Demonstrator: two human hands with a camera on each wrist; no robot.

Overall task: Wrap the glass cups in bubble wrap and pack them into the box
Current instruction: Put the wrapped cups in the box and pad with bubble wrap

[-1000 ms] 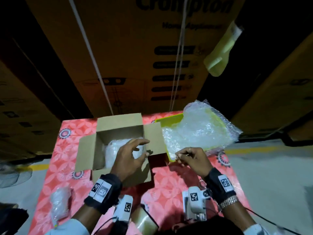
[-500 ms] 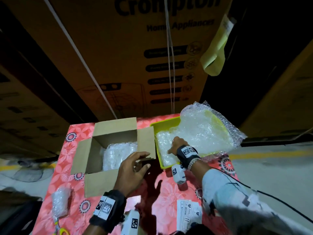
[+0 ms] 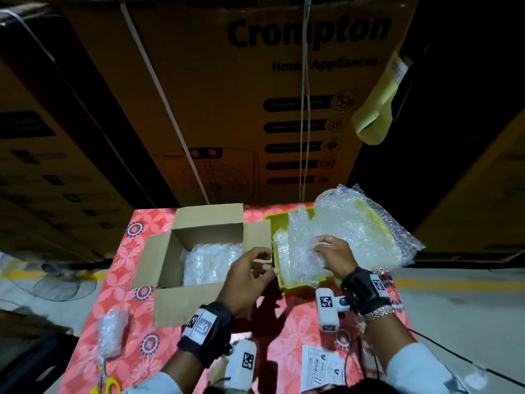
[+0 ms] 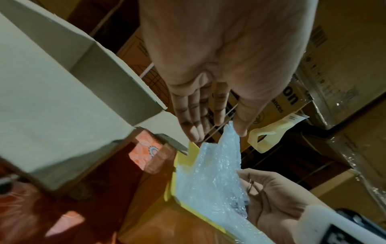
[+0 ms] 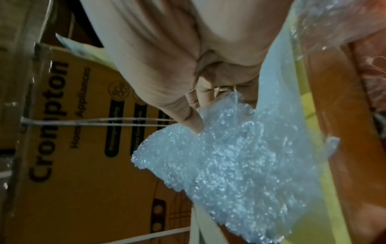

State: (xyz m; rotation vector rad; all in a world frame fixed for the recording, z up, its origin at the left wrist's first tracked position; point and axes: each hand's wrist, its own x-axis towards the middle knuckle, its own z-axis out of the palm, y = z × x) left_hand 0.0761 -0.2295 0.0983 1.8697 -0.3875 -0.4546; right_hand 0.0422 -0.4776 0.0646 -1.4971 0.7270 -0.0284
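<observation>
An open cardboard box stands on the red patterned table, with a bubble-wrapped bundle inside. To its right a yellow tray holds loose bubble wrap. My right hand pinches one bubble wrap sheet and lifts it off the tray's near end; thumb and fingers press into the wrap. My left hand hovers between the box's right flap and the tray, fingers relaxed, holding nothing. In the left wrist view its fingers are straight, close to the sheet's upper tip.
Another wrapped bundle lies at the table's near left, with yellow-handled scissors just below it. Printed paper labels lie near the front edge. Tall Crompton cartons rise right behind the table.
My right hand went from the table's front into the tray and raised a bubble wrap sheet. My left hand came out of the box and moved right, towards the tray.
</observation>
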